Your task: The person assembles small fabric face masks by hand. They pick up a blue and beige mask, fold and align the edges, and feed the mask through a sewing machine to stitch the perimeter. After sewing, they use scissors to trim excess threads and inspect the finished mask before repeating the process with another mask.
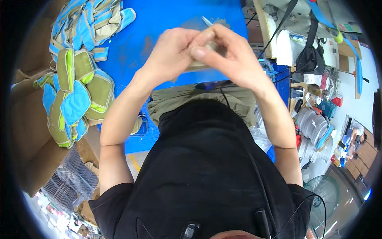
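Observation:
Above the blue tabletop (159, 16), my two hands meet at the top middle. My left hand (169, 53) has its fingers closed on a small tan fabric piece (199, 65), mostly covered by the hands. My right hand (238, 55) closes on the same piece from the other side, its thumb reaching across toward the left fingers. A thin, pale pointed tip (207, 21) sticks out past the fingers; its other end is hidden, and I cannot tell which hand holds it.
Blue and tan fabric strips (89, 24) lie heaped at the table's far left. Nearer, olive, blue and lime sewn pieces (75, 93) are piled by a cardboard box (34, 131). At right are white spools (314, 127), a black bag (310, 59) and a fan (322, 195).

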### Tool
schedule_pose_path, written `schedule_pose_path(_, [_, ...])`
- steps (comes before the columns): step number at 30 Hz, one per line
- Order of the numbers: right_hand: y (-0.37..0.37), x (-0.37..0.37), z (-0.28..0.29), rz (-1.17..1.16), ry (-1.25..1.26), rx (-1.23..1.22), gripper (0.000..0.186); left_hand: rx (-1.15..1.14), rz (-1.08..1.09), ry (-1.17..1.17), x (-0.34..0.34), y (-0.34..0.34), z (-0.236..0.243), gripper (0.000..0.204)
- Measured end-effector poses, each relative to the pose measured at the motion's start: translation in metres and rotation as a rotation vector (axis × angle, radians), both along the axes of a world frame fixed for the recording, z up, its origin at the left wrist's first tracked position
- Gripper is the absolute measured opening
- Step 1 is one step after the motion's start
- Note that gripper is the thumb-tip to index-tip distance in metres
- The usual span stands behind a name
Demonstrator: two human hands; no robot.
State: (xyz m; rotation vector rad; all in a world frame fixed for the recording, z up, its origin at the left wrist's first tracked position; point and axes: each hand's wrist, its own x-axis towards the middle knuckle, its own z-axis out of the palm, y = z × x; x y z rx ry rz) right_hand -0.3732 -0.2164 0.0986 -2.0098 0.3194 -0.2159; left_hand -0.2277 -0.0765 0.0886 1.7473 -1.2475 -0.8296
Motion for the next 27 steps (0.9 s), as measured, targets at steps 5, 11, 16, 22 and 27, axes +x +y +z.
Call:
schedule_pose_path(5, [-0.007, -0.011, -0.014, -0.253, -0.052, 0.436, 0.03, -0.325, 0.405, -0.174, -0.004, 0.014, -0.009, 0.022])
schedule_pose_path(11, [0.015, -0.016, -0.028, -0.407, -0.185, 0.965, 0.022, -0.484, 0.502, -0.495, -0.033, 0.02, -0.04, 0.045])
schedule_pose_path(16, [0.015, -0.016, -0.032, -0.417, -0.235, 0.993, 0.022, -0.457, 0.516, -0.498, -0.036, 0.024, -0.04, 0.039])
schedule_pose_path(22, [-0.003, -0.023, -0.041, -0.381, -0.221, 0.878, 0.025, -0.201, 0.48, 0.439, -0.044, 0.041, -0.03, 0.028])
schedule_pose_path(27, [-0.01, -0.029, -0.047, -0.334, -0.273, 0.911, 0.027, -0.248, 0.324, 1.592, -0.065, 0.055, -0.013, 0.041])
